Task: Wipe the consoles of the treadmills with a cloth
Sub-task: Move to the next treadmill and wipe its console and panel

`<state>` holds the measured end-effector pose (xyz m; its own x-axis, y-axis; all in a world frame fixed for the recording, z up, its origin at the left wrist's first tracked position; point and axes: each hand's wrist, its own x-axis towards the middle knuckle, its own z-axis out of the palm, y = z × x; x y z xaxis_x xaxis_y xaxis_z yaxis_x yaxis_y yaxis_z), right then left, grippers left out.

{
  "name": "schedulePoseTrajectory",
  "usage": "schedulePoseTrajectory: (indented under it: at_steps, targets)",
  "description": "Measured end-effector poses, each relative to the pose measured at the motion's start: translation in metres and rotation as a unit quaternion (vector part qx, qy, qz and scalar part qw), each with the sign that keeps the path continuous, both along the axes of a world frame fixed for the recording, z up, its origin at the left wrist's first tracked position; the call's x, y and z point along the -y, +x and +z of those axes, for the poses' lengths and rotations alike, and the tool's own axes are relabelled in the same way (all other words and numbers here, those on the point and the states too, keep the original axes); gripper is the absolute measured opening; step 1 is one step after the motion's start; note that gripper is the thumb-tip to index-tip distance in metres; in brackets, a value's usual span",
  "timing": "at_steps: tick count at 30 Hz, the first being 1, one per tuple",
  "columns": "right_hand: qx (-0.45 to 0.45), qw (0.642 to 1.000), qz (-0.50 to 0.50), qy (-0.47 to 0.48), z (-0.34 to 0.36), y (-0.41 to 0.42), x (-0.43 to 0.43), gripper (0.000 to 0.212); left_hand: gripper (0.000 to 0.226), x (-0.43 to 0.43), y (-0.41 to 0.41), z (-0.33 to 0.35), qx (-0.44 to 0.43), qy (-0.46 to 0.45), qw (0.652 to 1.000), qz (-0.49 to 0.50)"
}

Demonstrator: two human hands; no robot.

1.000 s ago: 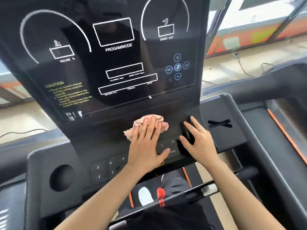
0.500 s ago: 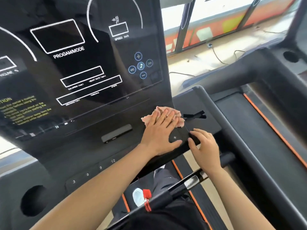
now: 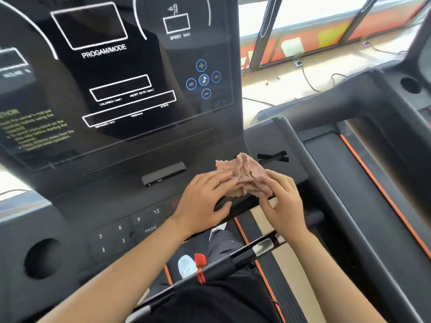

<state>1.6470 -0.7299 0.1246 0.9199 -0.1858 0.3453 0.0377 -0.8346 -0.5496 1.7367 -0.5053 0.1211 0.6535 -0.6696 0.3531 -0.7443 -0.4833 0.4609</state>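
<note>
the big glossy black treadmill console (image 3: pixel 116 89) fills the left of the view. a second dark treadmill with orange trim (image 3: pixel 363 173) stands just beside it on the right. the crumpled pink cloth (image 3: pixel 242 176) lies at the right corner of the console's matte lower ledge. the left hand (image 3: pixel 205 201) presses the cloth's left side with straight, flat fingers. the right hand (image 3: pixel 284 203) pinches its right edge between curled fingers and thumb. this looks like regathering the cloth mid-wipe. the next move probably calls for a firmer bunch, then a pass over the keypad or the neighbouring console.
</note>
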Motion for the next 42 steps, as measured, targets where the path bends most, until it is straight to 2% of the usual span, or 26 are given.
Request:
schedulePoseTrajectory:
  at_steps: [2,4,7,10,13,16,18,20,22,26,33,39,42]
  targets:
    - [-0.009,0.995,0.089,-0.042,0.003,0.013,-0.002,0.048,0.058,-0.027,-0.016,-0.004,-0.011,0.028,0.996,0.088]
    - [-0.045,0.978,0.176,-0.097,0.002,0.027,-0.005,0.051,0.066,-0.046,-0.028,-0.008,-0.04,0.091,0.982,0.161]
    - [-0.125,0.942,0.244,-0.193,-0.006,0.043,0.0,0.058,0.082,-0.062,-0.039,-0.012,-0.059,0.174,0.958,0.219]
    - [-0.219,0.934,0.158,-0.235,-0.011,0.045,0.006,0.069,0.09,-0.068,-0.044,-0.014,-0.054,0.204,0.947,0.242]
    - [-0.303,0.939,0.023,-0.158,-0.009,0.034,-0.011,0.081,0.092,-0.071,-0.045,-0.014,-0.057,0.199,0.945,0.255]
    - [-0.377,0.919,0.016,-0.116,-0.004,0.019,-0.031,0.106,0.092,-0.072,-0.043,-0.014,-0.055,0.191,0.946,0.256]
    - [-0.341,0.929,0.026,-0.139,0.008,0.014,-0.034,0.102,0.093,-0.074,-0.042,-0.013,-0.056,0.191,0.947,0.253]
    - [-0.232,0.953,0.023,-0.192,0.016,0.019,-0.026,0.078,0.093,-0.075,-0.041,-0.013,-0.06,0.195,0.947,0.247]
    - [-0.2,0.954,0.06,-0.217,0.015,0.025,-0.014,0.068,0.093,-0.077,-0.041,-0.014,-0.069,0.197,0.948,0.241]
    - [-0.243,0.926,0.133,-0.258,-0.011,0.024,-0.003,0.078,0.092,-0.082,-0.041,-0.015,-0.071,0.19,0.951,0.234]
    - [-0.218,0.945,0.063,-0.234,-0.016,0.023,-0.038,0.085,0.091,-0.084,-0.041,-0.016,-0.072,0.178,0.955,0.226]
    - [-0.206,0.939,0.129,-0.243,-0.017,0.023,-0.088,0.092,0.085,-0.1,-0.037,-0.011,-0.11,0.154,0.967,0.171]
    - [-0.201,0.937,0.147,-0.244,-0.017,0.021,-0.108,0.092,0.085,-0.123,-0.047,-0.005,-0.112,0.118,0.968,0.192]
